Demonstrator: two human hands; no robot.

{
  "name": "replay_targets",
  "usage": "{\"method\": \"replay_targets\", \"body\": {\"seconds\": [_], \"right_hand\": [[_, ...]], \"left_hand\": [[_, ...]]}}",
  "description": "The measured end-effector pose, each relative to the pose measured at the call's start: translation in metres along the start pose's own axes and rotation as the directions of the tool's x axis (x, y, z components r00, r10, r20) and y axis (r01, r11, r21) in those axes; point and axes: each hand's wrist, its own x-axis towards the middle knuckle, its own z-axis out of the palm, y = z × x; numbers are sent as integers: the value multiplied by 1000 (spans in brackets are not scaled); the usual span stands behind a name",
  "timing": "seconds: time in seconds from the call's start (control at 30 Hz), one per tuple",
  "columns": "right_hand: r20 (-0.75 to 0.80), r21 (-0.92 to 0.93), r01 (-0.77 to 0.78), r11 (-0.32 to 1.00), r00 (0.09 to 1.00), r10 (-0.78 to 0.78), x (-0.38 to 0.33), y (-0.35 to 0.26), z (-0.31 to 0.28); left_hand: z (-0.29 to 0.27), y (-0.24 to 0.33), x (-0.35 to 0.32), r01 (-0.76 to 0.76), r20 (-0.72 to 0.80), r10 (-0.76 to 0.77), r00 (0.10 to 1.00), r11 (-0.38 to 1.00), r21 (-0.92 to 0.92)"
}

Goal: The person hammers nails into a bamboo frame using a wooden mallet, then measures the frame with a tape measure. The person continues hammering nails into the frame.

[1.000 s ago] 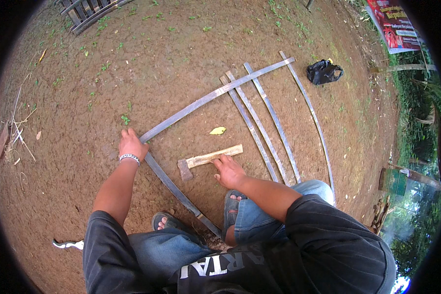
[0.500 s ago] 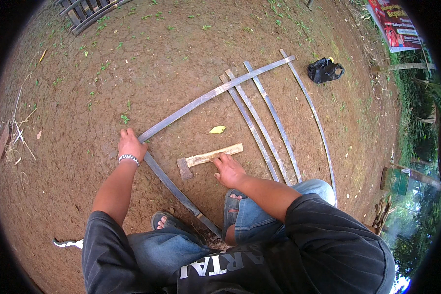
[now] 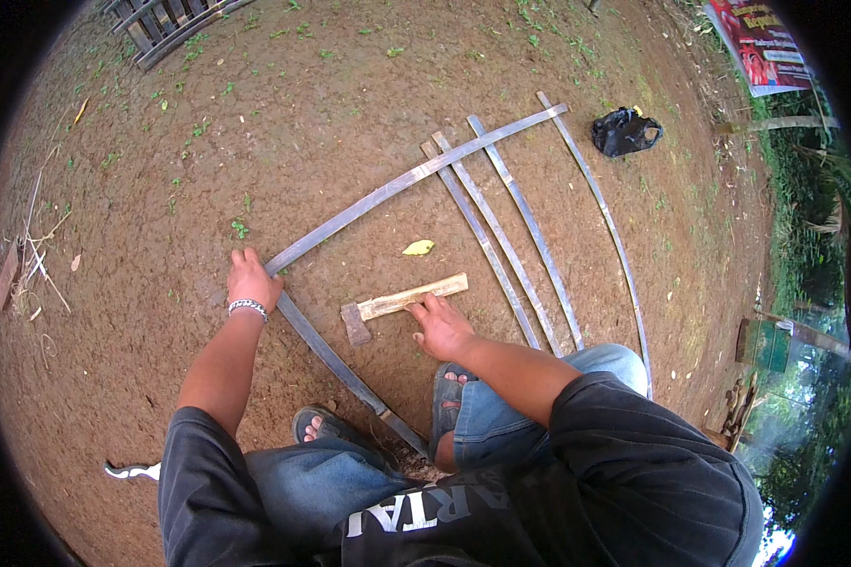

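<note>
My left hand [image 3: 251, 282] is closed at the near left end of a long bamboo slat [image 3: 359, 203], with the end between thumb and fingers. Another slat [image 3: 326, 354] runs from beneath that corner back toward my feet. A hatchet [image 3: 411, 296] with a pale wooden handle and rusty head lies on the soil between the slats. The fingertips of my right hand [image 3: 444, 331] rest on its handle, the thumb apart below it. Several more slats [image 3: 520, 208] lie to the right, crossing the long one near their far ends.
A yellow leaf [image 3: 418, 248] lies beyond the hatchet. At the far right are a black plastic bag [image 3: 626, 132] and a red banner [image 3: 761, 47]. A slatted wooden frame [image 3: 165, 28] stands at the far left. My sandalled feet [image 3: 449, 397] are close to the near slat.
</note>
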Motion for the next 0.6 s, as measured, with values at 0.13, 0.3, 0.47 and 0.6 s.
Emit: {"method": "replay_targets", "body": {"seconds": [0.13,0.3,0.47,0.6], "right_hand": [[-26,6,12,1000,1000,-12,-2,6,4],[-46,-18,17,1000,999,-18,-6,7,8],[-8,-26,1,1000,1000,-1,-8,5,5],[-28,-2,28,1000,999,-28,-5,4,6]], "left_hand": [[-1,3,-1,17,17,-17,1000,1000,6],[4,-5,-3,-5,-12,5,1000,1000,-3],[-6,-9,-12,-14,-24,12,1000,999,-49],[-8,-21,-19,-15,-32,13,999,997,-75]]}}
